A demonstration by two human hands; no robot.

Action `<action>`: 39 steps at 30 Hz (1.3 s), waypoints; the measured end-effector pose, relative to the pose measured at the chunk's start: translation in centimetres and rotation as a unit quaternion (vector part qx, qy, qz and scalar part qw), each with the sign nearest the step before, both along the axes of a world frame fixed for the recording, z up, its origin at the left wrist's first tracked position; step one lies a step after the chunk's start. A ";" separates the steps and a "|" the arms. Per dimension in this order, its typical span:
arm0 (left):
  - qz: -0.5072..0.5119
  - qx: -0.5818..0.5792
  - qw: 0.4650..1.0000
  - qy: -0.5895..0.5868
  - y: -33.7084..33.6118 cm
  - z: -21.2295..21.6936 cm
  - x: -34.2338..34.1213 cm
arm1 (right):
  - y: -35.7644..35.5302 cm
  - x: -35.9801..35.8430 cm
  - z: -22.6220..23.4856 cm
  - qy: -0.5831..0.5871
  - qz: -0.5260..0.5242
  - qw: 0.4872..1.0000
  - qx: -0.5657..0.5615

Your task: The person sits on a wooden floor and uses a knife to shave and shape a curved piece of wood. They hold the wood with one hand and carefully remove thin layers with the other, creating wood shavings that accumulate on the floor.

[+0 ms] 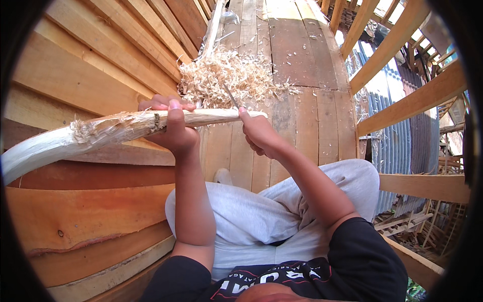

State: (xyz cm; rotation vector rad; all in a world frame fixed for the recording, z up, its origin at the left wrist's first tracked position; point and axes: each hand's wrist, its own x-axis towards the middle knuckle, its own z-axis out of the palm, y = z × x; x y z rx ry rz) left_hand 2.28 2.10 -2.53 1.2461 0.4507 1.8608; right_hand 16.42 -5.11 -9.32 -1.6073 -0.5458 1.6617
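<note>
Wooden pole (100,132) in left hand (173,128); right hand (259,133) gripping knife (231,96)

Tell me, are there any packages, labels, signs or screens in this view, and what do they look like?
No packages, signs or screens show.
Printed shirt: at the bottom edge, worn by the person; black cloth with pale lettering and red lines, seen upside down.
Nearby, the left hand grips a pale peeled wooden stick, and the right hand holds a thin blade against it.

Site: open-air carpentry build. Evidence: bare timber frame beams (407,103), plank floor (297,55), stacked boards (85,70), heap of wood shavings (231,75), corrugated metal sheeting (390,100) beyond.
</note>
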 end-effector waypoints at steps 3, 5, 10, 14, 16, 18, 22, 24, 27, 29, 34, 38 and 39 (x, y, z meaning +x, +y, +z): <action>0.002 -0.006 1.000 0.001 0.0 -0.1 -0.1 | 0.3 1.6 0.1 0.089 0.071 0.993 -0.027; 0.009 -0.007 1.000 0.008 0.0 0.0 -0.1 | 0.3 2.1 -0.2 0.152 0.093 0.984 -0.025; 0.003 0.007 1.000 0.012 0.1 0.3 -0.1 | 0.5 3.1 -1.0 0.300 0.126 0.945 -0.025; 0.037 -0.015 0.999 0.021 0.3 0.3 -0.4 | 0.6 1.8 -1.4 0.151 0.081 0.985 0.018; 0.046 -0.023 0.999 0.011 0.1 0.5 -0.2 | 0.4 0.0 -0.7 0.001 0.038 0.998 0.040; 0.033 -0.016 0.999 0.016 0.1 0.2 -0.4 | 0.1 -1.5 0.7 -0.124 -0.002 0.991 0.053; 0.011 0.004 1.000 0.018 0.0 0.1 -0.3 | 0.1 0.7 0.6 0.103 0.055 0.993 -0.012; 0.017 -0.002 1.000 0.026 -0.4 0.5 0.1 | 0.3 2.0 0.3 0.174 0.110 0.978 -0.024; 0.018 -0.001 0.999 0.031 -0.7 0.7 0.6 | 0.3 2.9 -0.3 0.278 0.128 0.952 -0.031; 0.016 -0.002 0.999 0.028 -0.6 0.8 0.6 | 0.3 2.9 -0.6 0.283 0.127 0.950 -0.021; 0.023 -0.016 0.999 0.014 -0.1 0.5 0.1 | 0.3 -0.4 -1.0 -0.157 0.026 0.982 0.104; -0.005 0.004 1.000 0.011 -0.3 0.2 -0.2 | 0.2 -0.3 0.4 -0.035 0.049 0.997 0.041; -0.004 0.009 1.000 0.015 -0.3 0.3 -0.1 | 0.1 0.4 0.8 0.060 0.061 0.996 -0.003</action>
